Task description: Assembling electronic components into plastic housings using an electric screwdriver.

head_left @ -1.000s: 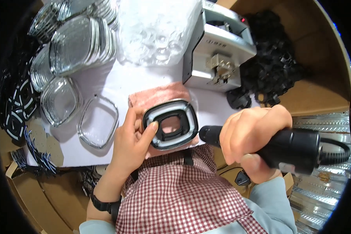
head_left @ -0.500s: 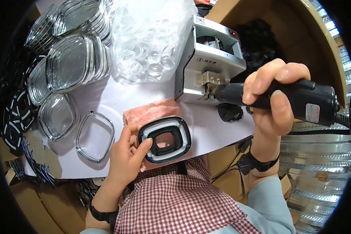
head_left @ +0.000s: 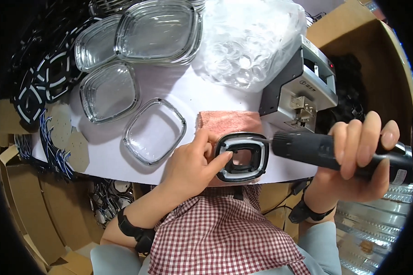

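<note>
My left hand (head_left: 195, 160) grips the left side of a black rounded-square housing (head_left: 263, 158), thumb on its inner edge. Inside the housing runs a pale ring around a square opening. It rests on a folded pink towel (head_left: 229, 120) near the table's front edge. My right hand (head_left: 360, 153) is wrapped round a black electric screwdriver (head_left: 305, 147), held nearly level. The screwdriver's nose points left at the housing's right upper corner; whether its bit touches cannot be made out. Left of the towel, one clear glass cover (head_left: 153, 133) with a dark rim lies flat.
Stacked glass covers (head_left: 158, 34) stand at the back left. A plastic bag (head_left: 248, 50) holds clear round pieces. Behind the screwdriver stands a grey metal machine (head_left: 303, 91), beside a cardboard box (head_left: 376, 36) of black parts. Blue-white wires (head_left: 53, 146) and black frames (head_left: 57, 75) lie far left.
The screwdriver in my right hand has come away from the metal machine, down to the housing's right side. My left hand still grips the housing. The whole view has shifted.
</note>
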The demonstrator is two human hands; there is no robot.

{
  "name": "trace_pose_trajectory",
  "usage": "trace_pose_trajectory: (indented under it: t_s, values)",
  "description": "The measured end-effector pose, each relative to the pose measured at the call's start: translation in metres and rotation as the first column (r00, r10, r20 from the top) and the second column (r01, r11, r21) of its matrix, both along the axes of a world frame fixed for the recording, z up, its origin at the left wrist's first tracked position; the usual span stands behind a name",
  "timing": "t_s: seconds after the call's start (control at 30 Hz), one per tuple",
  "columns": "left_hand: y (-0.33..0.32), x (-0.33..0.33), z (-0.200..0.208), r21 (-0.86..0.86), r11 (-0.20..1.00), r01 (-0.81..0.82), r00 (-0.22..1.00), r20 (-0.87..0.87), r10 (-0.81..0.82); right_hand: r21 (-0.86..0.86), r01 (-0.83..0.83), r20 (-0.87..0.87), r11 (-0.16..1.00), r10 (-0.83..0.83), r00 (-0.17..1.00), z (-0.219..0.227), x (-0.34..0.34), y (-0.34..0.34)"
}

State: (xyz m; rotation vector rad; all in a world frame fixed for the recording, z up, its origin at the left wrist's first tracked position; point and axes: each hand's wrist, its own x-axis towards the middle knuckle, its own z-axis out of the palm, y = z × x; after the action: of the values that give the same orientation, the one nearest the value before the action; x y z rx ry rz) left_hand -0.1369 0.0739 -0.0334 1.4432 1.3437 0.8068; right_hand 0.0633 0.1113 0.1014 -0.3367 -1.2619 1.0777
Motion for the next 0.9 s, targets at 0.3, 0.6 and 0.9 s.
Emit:
trace_pose_trajectory:
  t_s: [0.3,0.6,0.9]
  values:
    - [-0.002,-0.004,-0.002,0.044,0.999,0.014,1.0,-0.015,-0.013,-0.124,-0.078,0.222,0.989,0.104,0.969,-0.011,-0.044,0.013]
    - [0.001,-0.005,0.001,0.027,0.999,0.046,0.998,-0.034,-0.045,-0.136,-0.081,0.328,0.987,0.122,0.937,-0.016,-0.044,0.014]
    - [-0.001,-0.005,0.0,0.021,0.999,0.035,0.999,-0.033,-0.034,-0.142,-0.155,0.323,0.978,0.194,0.926,-0.016,-0.046,0.016]
